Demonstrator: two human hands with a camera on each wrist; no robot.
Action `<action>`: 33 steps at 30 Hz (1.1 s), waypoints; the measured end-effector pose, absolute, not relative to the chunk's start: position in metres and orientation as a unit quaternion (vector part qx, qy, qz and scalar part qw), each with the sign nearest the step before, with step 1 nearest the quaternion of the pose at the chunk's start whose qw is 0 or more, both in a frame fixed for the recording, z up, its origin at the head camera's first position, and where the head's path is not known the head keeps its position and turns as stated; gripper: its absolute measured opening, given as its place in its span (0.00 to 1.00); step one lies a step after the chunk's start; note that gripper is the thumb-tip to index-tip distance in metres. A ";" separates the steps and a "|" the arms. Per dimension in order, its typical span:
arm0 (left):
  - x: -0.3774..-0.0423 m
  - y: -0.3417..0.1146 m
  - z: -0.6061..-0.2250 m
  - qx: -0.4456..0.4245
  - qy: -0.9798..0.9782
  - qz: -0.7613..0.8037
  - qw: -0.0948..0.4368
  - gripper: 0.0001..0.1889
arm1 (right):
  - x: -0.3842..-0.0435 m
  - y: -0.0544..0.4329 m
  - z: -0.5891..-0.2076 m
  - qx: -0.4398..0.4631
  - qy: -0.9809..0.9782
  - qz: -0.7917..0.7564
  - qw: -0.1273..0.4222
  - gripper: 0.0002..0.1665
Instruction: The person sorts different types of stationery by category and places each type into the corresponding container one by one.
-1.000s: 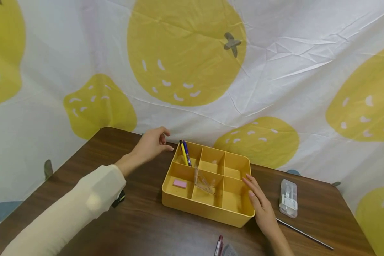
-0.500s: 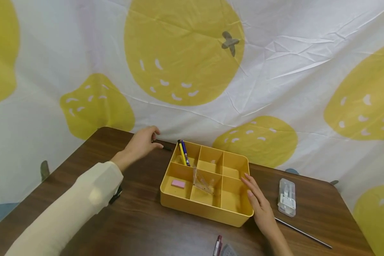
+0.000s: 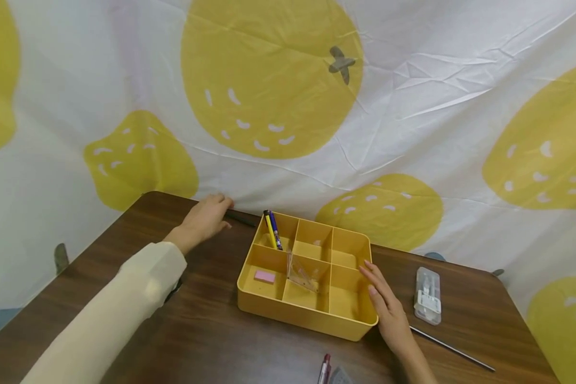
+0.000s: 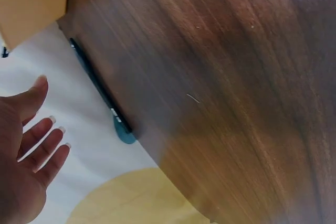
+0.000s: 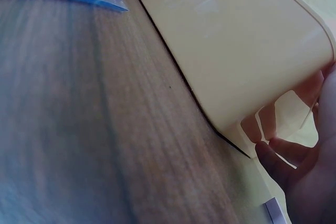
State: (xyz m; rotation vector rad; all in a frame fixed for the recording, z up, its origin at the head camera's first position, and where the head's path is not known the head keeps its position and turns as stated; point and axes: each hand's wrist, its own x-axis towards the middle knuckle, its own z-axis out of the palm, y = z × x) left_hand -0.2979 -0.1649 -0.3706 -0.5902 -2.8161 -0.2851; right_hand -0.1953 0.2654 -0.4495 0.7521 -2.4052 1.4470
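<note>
My left hand is at the table's back edge, its fingers relaxed and holding nothing. Beside it lies a black pen, seen whole along the edge in the left wrist view. A yellow organizer box with several compartments stands in the middle. My right hand rests against its right side, with fingers fairly straight on the outer wall and rim. Inside the box, a yellow-and-black pen and a blue pen lean in the back left compartment. A pink eraser and a clear set square occupy front compartments.
A clear plastic case and a thin metallic rod lie right of the box. At the near edge are a dark red pen and a partly cut-off grey piece. A patterned cloth hangs behind the brown table.
My left hand has drawn back to the left and away from the box, revealing the black pen. The right hand stays at the box's side. The view has shifted slightly.
</note>
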 end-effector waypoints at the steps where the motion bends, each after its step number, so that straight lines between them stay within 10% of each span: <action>1: -0.298 -0.165 -0.372 -0.205 -0.967 -0.087 0.124 0.21 | -0.195 0.265 -0.449 0.260 -0.821 0.496 0.118 0.24; 33: -0.313 -0.160 -0.398 -0.184 -0.979 -0.064 0.061 0.23 | -0.190 0.266 -0.448 0.261 -0.817 0.502 0.116 0.24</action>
